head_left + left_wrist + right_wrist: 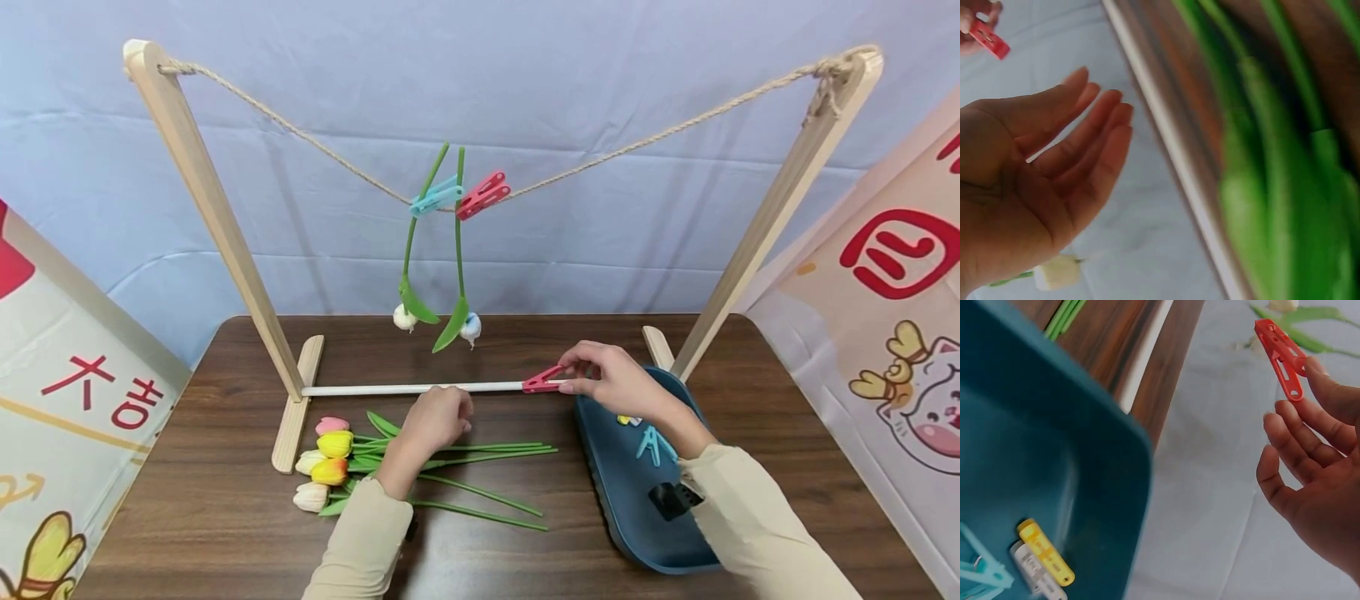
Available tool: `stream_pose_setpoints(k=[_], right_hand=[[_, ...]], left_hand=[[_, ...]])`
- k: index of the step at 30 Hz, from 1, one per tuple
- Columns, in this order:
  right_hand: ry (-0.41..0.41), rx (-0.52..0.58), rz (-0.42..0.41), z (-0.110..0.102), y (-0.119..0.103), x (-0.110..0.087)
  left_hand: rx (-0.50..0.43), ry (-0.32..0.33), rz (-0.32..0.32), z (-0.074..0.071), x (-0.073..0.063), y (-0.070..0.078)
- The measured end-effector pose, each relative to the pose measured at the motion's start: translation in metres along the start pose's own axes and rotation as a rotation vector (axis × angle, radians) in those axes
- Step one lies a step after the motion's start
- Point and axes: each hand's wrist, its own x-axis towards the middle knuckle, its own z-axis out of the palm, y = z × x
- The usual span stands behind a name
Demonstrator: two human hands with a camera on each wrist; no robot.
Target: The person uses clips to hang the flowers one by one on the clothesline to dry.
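My right hand (617, 382) pinches a red clothespin (538, 382) by its handle ends, beside the left rim of the blue tray; in the right wrist view the clothespin (1275, 347) points away from the fingertips. My left hand (433, 421) hovers over the stems of several artificial tulips (334, 444) lying on the table. Its fingers are loosely bent with nothing between them in the left wrist view. On the rope (637, 147), a light-blue clothespin (437, 197) and a red clothespin (482, 196) hold a white tulip (404, 317) and a pale-blue tulip (471, 326) upside down.
A wooden frame (217, 208) carries the sagging rope, with a white rod (375, 389) low between its posts. The blue tray (607, 500) at right contains light-blue clothespins (655, 446), a black object (670, 500), and yellow and grey clothespins (1046, 552).
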Motion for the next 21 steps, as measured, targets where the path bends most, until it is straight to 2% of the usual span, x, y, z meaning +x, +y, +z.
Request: stream_pose_setpoints(k=[5,7,14,21], right_hand=[[-0.006,-0.015,0.038,0.0,0.012,-0.006],[-0.011,-0.024,0.039,-0.001,0.014,-0.007],[-0.021,-0.04,0.052,-0.006,0.017,-0.012],[0.014,-0.066,0.041,-0.008,0.018,-0.015]], left_hand=[[0.069,-0.054,-0.087,0.013,0.0,-0.01],[0.105,-0.051,-0.103,0.018,0.0,-0.012],[0.176,-0.059,-0.125,0.032,0.001,-0.017],[0.211,-0.014,-0.138,0.038,0.002,-0.018]])
